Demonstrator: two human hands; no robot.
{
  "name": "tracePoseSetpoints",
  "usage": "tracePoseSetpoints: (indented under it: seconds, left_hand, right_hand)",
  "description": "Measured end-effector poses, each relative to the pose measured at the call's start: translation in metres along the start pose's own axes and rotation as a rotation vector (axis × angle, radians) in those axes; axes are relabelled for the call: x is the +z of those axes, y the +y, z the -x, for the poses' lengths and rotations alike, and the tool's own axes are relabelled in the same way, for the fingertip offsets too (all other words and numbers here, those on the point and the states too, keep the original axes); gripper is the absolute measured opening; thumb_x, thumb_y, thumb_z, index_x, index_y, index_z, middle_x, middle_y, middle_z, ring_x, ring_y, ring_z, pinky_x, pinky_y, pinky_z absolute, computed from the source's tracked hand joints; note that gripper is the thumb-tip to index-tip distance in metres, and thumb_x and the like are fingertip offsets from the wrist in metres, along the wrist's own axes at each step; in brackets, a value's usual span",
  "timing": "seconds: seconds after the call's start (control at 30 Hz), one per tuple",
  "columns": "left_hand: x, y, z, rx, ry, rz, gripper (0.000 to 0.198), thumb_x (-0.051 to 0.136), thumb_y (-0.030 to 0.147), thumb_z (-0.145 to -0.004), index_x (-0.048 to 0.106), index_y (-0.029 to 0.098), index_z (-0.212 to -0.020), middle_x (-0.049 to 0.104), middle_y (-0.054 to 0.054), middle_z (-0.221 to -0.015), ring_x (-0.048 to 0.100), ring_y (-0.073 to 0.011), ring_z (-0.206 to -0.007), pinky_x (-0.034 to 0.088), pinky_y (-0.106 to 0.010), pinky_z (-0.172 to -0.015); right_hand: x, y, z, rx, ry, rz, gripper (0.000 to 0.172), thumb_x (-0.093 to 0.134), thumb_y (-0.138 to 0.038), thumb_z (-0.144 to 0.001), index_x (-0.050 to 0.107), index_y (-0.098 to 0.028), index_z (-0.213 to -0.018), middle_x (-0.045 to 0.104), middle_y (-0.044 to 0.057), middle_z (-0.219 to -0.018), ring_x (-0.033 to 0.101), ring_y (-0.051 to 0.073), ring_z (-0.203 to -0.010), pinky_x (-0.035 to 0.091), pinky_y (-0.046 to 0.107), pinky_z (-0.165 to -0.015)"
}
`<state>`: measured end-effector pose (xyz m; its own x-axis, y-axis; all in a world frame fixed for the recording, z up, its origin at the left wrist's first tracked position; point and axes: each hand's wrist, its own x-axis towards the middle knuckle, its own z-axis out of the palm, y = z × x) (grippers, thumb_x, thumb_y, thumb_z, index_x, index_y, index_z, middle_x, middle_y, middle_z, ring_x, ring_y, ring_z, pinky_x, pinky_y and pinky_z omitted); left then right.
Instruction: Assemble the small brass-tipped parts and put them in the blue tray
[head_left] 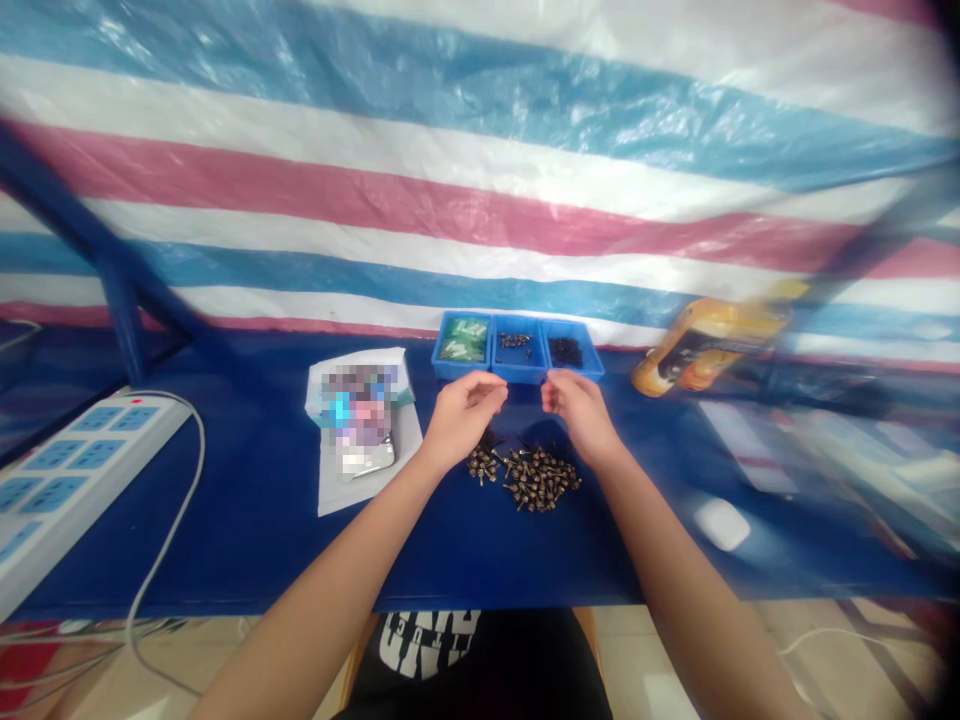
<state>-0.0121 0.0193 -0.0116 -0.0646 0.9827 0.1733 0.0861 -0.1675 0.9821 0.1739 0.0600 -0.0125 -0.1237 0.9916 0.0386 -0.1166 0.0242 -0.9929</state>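
My left hand (pixel 466 412) is held over the table just in front of the blue bins, its thumb and fingertips pinched together. Facing it, my right hand (pixel 576 408) has curled fingers, also closed. Whatever either hand holds is too small or hidden to make out. Below and between them lies a pile of small brass-coloured and dark metal parts (pixel 541 478), with a smaller pile (pixel 484 460) to its left, partly behind my left hand. Beyond the hands stand three joined blue bins: the left bin (pixel 442 362) has a green packet, the middle bin (pixel 517 374) several small metal parts, the right bin (pixel 589 366) black pieces.
Left of the piles, a phone (pixel 371 462) rests on white paper (pixel 341 495). A white power strip (pixel 82 470) with a cable lies at the far left. To the right are a blurred yellow bottle (pixel 705 345) and a white rounded case (pixel 722 524). Striped sheeting (pixel 450 200) hangs behind.
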Motion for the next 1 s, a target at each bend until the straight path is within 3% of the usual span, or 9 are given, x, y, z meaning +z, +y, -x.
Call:
tracePoseSetpoints:
  seconds: [0.1, 0.23, 0.33, 0.47, 0.63, 0.73, 0.87, 1.0]
  left_hand:
    - [-0.001, -0.002, -0.001, -0.010, 0.012, -0.007, 0.020, 0.071, 0.036, -0.081, 0.071, 0.019, -0.091, 0.071, -0.002, -0.081, 0.066, -0.0149, -0.069, 0.053, -0.027, -0.067]
    - [-0.001, -0.002, -0.001, -0.008, 0.016, -0.017, 0.020, 0.070, 0.037, -0.081, 0.071, 0.019, -0.090, 0.071, -0.002, -0.080, 0.065, -0.0149, -0.069, 0.052, -0.027, -0.067]
    - [-0.002, -0.003, -0.002, 0.002, 0.019, -0.029, 0.021, 0.069, 0.038, -0.082, 0.071, 0.019, -0.090, 0.071, -0.002, -0.079, 0.065, -0.0150, -0.069, 0.051, -0.027, -0.067]
    - [-0.004, -0.004, -0.002, 0.049, 0.055, -0.167, 0.017, 0.063, 0.037, -0.086, 0.070, 0.021, -0.089, 0.071, -0.002, -0.081, 0.065, -0.0170, -0.073, 0.050, -0.029, -0.071]
    - [-0.012, -0.009, 0.002, 0.169, 0.148, -0.642, 0.009, 0.066, 0.029, -0.081, 0.072, 0.026, -0.087, 0.072, -0.003, -0.086, 0.064, -0.0211, -0.077, 0.047, -0.032, -0.073]
    - [-0.016, -0.014, 0.005, 0.144, 0.091, -0.807, 0.013, 0.069, 0.032, -0.076, 0.072, 0.027, -0.087, 0.071, -0.003, -0.085, 0.063, -0.0218, -0.074, 0.044, -0.030, -0.065]
    - [-0.017, -0.015, 0.006, 0.134, 0.000, -0.853, 0.012, 0.066, 0.024, -0.075, 0.072, 0.027, -0.085, 0.072, -0.003, -0.082, 0.063, -0.0222, -0.072, 0.042, -0.029, -0.062]
    - [-0.016, -0.013, 0.006, 0.111, -0.023, -0.833, 0.015, 0.063, 0.019, -0.075, 0.072, 0.028, -0.083, 0.073, -0.003, -0.080, 0.064, -0.0231, -0.070, 0.042, -0.030, -0.063]
  right_hand:
    - [-0.005, -0.001, -0.003, 0.041, 0.072, -0.050, 0.030, 0.069, -0.046, -0.078, 0.059, -0.019, -0.069, 0.058, -0.001, -0.062, 0.052, 0.011, -0.054, 0.044, 0.025, -0.054]
    - [-0.004, -0.001, -0.003, 0.037, 0.218, -0.057, 0.038, 0.069, -0.054, -0.077, 0.057, -0.024, -0.097, 0.064, -0.003, -0.069, 0.055, 0.011, -0.051, 0.046, 0.025, -0.053]
    - [0.000, 0.001, -0.003, 0.044, 0.237, -0.001, 0.042, 0.066, -0.058, -0.078, 0.056, -0.024, -0.101, 0.065, -0.003, -0.071, 0.054, 0.011, -0.049, 0.045, 0.025, -0.051]
    - [0.001, 0.006, -0.002, -0.035, 0.059, 0.250, 0.033, 0.063, -0.052, -0.084, 0.064, -0.021, -0.095, 0.064, -0.001, -0.071, 0.056, 0.013, -0.056, 0.045, 0.027, -0.057]
    - [-0.001, 0.001, 0.009, -0.309, -0.294, 0.773, 0.024, 0.063, -0.044, -0.088, 0.072, -0.023, -0.098, 0.070, 0.005, -0.093, 0.062, 0.019, -0.085, 0.047, 0.035, -0.081]
    - [0.001, -0.004, 0.018, -0.376, -0.474, 1.006, 0.027, 0.067, -0.050, -0.085, 0.072, -0.027, -0.100, 0.068, 0.005, -0.097, 0.058, 0.023, -0.094, 0.042, 0.039, -0.086]
    - [0.007, -0.008, 0.026, -0.379, -0.563, 1.084, 0.038, 0.069, -0.060, -0.081, 0.069, -0.030, -0.105, 0.066, 0.004, -0.096, 0.053, 0.025, -0.097, 0.035, 0.041, -0.087]
    - [0.014, -0.009, 0.029, -0.395, -0.566, 1.083, 0.041, 0.071, -0.062, -0.078, 0.065, -0.026, -0.096, 0.064, 0.002, -0.087, 0.051, 0.022, -0.089, 0.031, 0.039, -0.086]
